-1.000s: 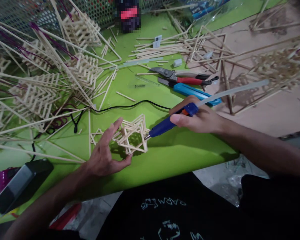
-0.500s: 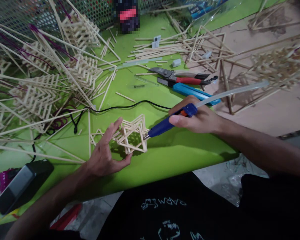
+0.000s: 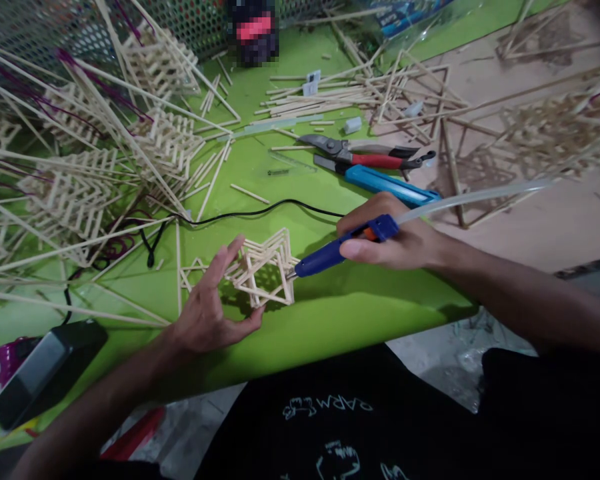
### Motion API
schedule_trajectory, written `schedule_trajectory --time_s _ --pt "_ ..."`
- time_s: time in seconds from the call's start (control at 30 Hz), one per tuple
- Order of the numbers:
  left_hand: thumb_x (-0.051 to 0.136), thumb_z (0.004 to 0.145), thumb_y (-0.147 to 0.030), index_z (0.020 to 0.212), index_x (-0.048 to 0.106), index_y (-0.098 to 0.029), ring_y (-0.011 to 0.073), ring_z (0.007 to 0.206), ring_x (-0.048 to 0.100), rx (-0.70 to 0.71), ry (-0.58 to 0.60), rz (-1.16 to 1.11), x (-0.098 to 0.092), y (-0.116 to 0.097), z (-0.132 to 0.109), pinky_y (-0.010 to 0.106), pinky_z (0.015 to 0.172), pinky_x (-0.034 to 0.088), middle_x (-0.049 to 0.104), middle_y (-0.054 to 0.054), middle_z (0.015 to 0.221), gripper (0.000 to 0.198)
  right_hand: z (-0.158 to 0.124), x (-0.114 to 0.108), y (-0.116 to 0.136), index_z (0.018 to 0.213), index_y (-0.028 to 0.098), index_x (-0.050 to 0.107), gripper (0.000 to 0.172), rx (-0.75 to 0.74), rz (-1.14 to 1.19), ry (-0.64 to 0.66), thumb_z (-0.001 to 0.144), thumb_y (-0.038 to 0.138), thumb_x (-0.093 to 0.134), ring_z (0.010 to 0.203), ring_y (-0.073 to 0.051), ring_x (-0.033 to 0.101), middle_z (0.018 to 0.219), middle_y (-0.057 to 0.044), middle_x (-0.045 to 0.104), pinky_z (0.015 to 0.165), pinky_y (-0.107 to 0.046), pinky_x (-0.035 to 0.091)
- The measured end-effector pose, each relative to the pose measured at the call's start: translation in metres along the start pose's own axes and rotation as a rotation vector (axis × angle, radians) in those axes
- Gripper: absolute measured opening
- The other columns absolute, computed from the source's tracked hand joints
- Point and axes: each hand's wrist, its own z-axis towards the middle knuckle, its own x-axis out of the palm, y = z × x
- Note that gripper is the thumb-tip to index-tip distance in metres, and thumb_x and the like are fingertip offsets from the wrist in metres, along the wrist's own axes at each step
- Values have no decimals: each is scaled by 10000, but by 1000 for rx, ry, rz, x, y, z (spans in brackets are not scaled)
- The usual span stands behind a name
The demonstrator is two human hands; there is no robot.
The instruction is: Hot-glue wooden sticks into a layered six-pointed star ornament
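Observation:
A small star-shaped frame of thin wooden sticks [image 3: 265, 270] is between the thumb and fingers of my left hand [image 3: 207, 307], just above the green tabletop. My right hand [image 3: 395, 233] is closed round a blue hot glue gun [image 3: 323, 259], its thumb along the body. The gun's metal tip touches or nearly touches the right side of the star frame. A translucent glue stick [image 3: 475, 198] juts from the gun's back end, and a black cord runs left from it. Behind my left hand lies a flat little stick star [image 3: 194, 273].
Pruning shears [image 3: 360, 153] and a light-blue cutter knife [image 3: 390, 185] lie beyond my right hand. Loose sticks [image 3: 310, 103] are heaped at the back. Stacked stick lanterns [image 3: 75, 193] crowd the left side, with a dark box [image 3: 50, 373] nearer me. A larger stick structure [image 3: 545, 140] stands at right.
The glue gun's rear has dipped slightly and the glue stick points a little lower to the right. My left hand and the star frame have hardly moved.

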Motion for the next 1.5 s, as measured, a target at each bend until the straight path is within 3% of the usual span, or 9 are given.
schedule_trajectory --time_s 0.23,0.6,0.73,0.83,0.93,1.07,1.23,1.33,1.5 --pt "800 743 -218 1616 -30 -194 368 1375 533 -39 22 -30 0 0 0 598 1108 509 371 228 1597 1205 -2 -6 -2 636 181 575 547 -210 -163 7 944 631 530 474 -74 342 522 32 437 488 -274 222" --pt "746 795 -222 1613 1 -193 379 1344 556 -86 22 -87 -1 -2 1 545 1098 541 379 190 1603 1107 -4 -18 -2 709 207 605 433 -309 -282 7 907 592 626 510 -95 496 597 8 578 520 -266 321" --pt "804 731 -196 1606 -6 -130 379 1331 568 -46 28 -67 -1 -2 2 557 1076 549 387 285 1564 1194 -7 -21 0 813 241 666 442 -251 -215 -8 894 668 585 571 -131 590 665 -9 656 552 -280 403" --pt "811 728 -215 1605 1 -124 378 1389 512 -28 45 -15 -2 -2 4 572 1112 507 408 278 1553 1198 -9 -21 1 869 266 689 466 -186 -170 -35 872 716 570 661 -175 656 762 -33 711 606 -305 466" --pt "818 732 -269 1602 13 -138 376 1414 481 -25 70 35 -4 -4 5 608 1134 454 455 250 1533 1192 -9 -20 -1 913 272 694 403 -200 -167 -28 895 658 579 698 -193 676 790 -38 716 624 -317 484" --pt "818 747 -287 1598 3 -139 384 1322 558 -41 99 15 -3 -4 5 657 1104 421 479 260 1512 1188 -7 -16 -4 919 290 679 357 -201 -144 -4 902 631 574 684 -201 669 772 -30 702 607 -329 495" --pt "792 774 -215 1598 -58 -143 316 1196 664 -48 102 -113 -1 -1 4 611 1145 403 410 302 1541 1186 -7 -11 -5 899 293 666 384 -158 -154 -9 900 662 556 649 -182 645 765 -20 703 590 -318 487" --pt "750 788 -144 1598 -80 -155 316 1269 625 -29 115 -194 -2 0 4 600 1167 398 367 302 1566 1159 -6 -10 -10 896 251 675 448 -209 -126 -44 919 671 521 655 -176 650 775 -40 719 587 -307 483" --pt "679 782 -108 1598 -98 -151 375 1466 408 -16 132 -182 -5 -2 3 649 1186 348 292 287 1608 1128 -6 -9 -16 889 158 709 577 -263 -100 -106 938 690 490 648 -157 647 760 -83 715 575 -283 445"
